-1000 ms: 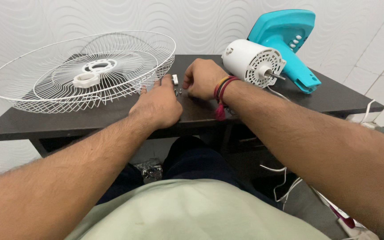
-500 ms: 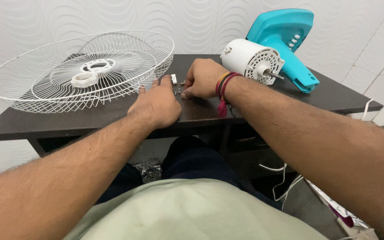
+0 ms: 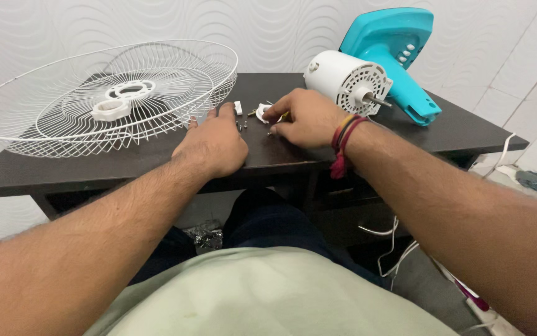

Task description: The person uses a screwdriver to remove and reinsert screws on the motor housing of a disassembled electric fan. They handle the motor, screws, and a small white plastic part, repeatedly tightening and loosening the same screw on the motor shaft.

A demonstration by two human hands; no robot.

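We are at the sorting stage of the fan work, picking among the small loose fittings that lie near the middle of the dark desk [image 3: 156,163]. Our left hand [image 3: 213,144] rests palm down on the desk, fingers loosely spread and closed on nothing, its fingertips just beside the rim of the white wire fan guard [image 3: 103,93] that fills the desk's left end. Our right hand [image 3: 302,117] lies close by, its fingers curled toward a small white plastic piece [image 3: 262,113]; they touch it or sit just beside it, and we cannot tell whether it is actually pinched. A few tiny screws [image 3: 241,126] and another small white clip [image 3: 238,107] lie between the two hands. The white motor housing [image 3: 340,82] with its bare shaft lies on its side toward the far right corner, joined to the teal fan base [image 3: 393,53]. We judge that the next move calls for a firm fingertip pinch on that white piece, while the left hand steadies things so the screws do not roll toward the desk's near edge.
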